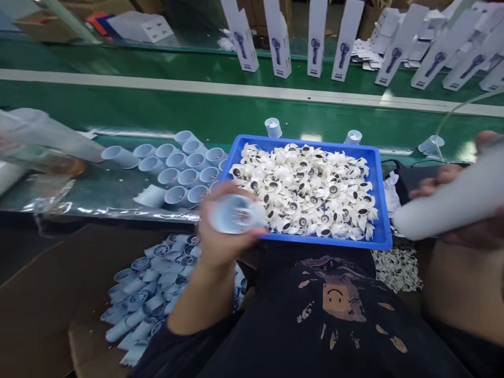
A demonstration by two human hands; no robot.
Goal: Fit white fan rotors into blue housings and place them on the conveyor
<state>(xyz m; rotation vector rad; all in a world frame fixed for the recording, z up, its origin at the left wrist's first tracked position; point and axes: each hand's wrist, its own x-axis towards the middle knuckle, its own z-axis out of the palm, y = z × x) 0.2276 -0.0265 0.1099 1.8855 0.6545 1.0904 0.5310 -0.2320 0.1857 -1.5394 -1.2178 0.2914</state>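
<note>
My left hand (218,236) is wrapped round a light blue plastic cylinder housing (232,214), its open end tilted up with small parts dimly seen inside. It is over the lower left corner of a blue tray (385,231) heaped with white fan impellers (303,194) with dark hubs. On the right, my right hand (431,185) grips a long whitish cylinder (457,197), smeared by motion, so its exact kind does not show. Its blunt end is near the tray's right edge.
Several light blue housings (189,177) stand left of the tray. More housings (157,286) fill a cardboard box (90,341) below. Beyond the tray runs a green belt (165,113), with white printed boxes (315,47) behind. A clear hose (443,122) hangs at right.
</note>
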